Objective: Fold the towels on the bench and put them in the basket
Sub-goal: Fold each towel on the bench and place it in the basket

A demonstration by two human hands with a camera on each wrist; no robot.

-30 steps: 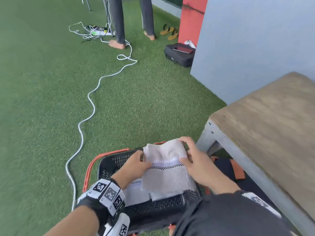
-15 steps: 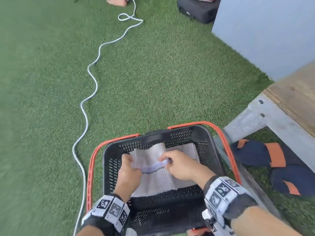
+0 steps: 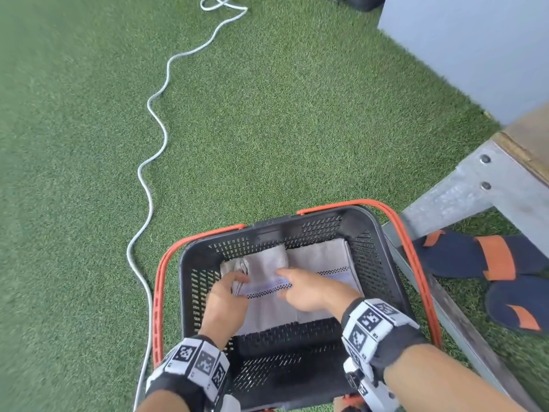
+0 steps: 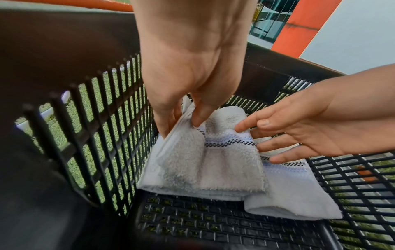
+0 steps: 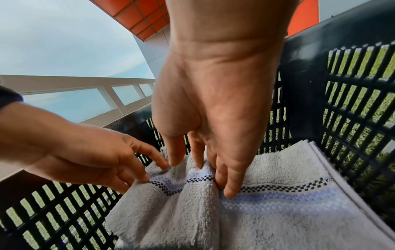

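A black mesh basket (image 3: 383, 263) with orange handles stands on the grass. Two folded grey towels with a checked stripe lie inside it. One towel (image 3: 323, 257) lies flat on the right. The other towel (image 3: 267, 304) rests on the left, partly over the first. My left hand (image 3: 237, 281) pinches this towel's left edge between thumb and fingers (image 4: 196, 121). At its right edge my right hand (image 3: 285, 281) touches it with straight, spread fingers (image 4: 278, 159). In the right wrist view the towel (image 5: 171, 211) bunches up between the two hands.
The bench's (image 3: 475, 185) metal leg and wooden top stand just right of the basket. Dark sandals with orange straps (image 3: 490, 263) lie under it. A white cable (image 3: 148, 203) snakes over the grass on the left. A grey wall (image 3: 475, 40) rises at the back right.
Both hands have lowered the folded towel from above the basket down onto its floor, at the left beside the other towel. My view has tilted down.
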